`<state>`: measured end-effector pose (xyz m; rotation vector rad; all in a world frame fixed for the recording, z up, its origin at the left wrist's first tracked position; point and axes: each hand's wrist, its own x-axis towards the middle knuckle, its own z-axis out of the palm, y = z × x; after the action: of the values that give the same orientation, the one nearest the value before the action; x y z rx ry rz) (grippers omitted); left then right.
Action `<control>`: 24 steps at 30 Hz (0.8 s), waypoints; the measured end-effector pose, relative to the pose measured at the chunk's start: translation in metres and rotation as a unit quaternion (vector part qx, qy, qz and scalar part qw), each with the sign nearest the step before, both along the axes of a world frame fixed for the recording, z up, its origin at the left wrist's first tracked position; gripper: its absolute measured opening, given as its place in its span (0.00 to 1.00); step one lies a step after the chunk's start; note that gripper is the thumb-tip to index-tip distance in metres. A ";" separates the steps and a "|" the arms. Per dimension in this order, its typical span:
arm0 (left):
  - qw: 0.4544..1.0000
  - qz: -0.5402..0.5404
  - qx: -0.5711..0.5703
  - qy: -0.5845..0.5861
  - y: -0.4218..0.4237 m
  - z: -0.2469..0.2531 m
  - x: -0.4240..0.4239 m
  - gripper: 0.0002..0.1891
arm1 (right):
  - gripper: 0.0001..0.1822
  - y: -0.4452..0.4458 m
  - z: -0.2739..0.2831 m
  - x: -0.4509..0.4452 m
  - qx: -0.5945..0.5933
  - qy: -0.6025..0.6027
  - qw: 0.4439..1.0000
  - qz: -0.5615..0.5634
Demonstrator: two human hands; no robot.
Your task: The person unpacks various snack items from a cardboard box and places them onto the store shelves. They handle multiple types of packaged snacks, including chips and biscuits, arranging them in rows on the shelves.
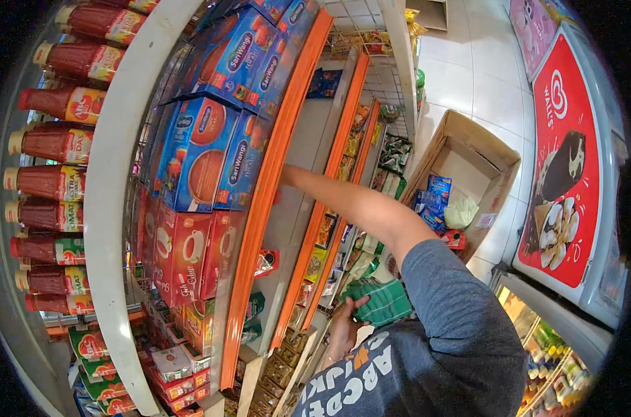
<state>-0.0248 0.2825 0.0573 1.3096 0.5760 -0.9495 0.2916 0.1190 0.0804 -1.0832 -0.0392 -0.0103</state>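
Observation:
My right forearm [341,195] reaches under the upper shelf's orange front rail [274,172]. My right hand is hidden behind that rail. Below it, on the grey shelf board [307,140], stand a small red pouch [267,262] and dark green pouches [254,307]. Near my chest, my left hand [342,326] holds a folded green checked cloth [380,301] by its edge. Blue SariWangi tea boxes [237,125] and red tea boxes [190,250] fill the shelf above my right arm.
An open cardboard box [477,146] on the white-tiled floor [446,62] holds blue and red packets. Beside it stands a Wall's ice cream freezer [560,161]. Sauce bottles [60,146] line the rack beyond a white upright [109,208]. Lower shelves hold several packets [315,263].

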 end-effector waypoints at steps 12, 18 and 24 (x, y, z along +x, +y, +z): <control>0.999 -0.008 0.011 -0.031 0.002 -0.018 0.018 0.24 | 0.20 0.005 -0.009 0.013 -0.178 -0.022 0.984 -0.020; 0.998 -0.043 0.015 -0.033 -0.019 -0.025 0.015 0.20 | 0.19 -0.001 -0.010 0.001 -0.274 -0.051 0.957 -0.079; 0.987 -0.087 0.077 -0.115 -0.040 -0.019 0.009 0.16 | 0.07 -0.066 -0.036 -0.160 0.065 -0.055 0.930 -0.357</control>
<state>-0.0154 0.2429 0.0382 1.6042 0.3653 -0.8917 0.1320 0.0528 0.0447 -0.9132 0.2552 -0.7220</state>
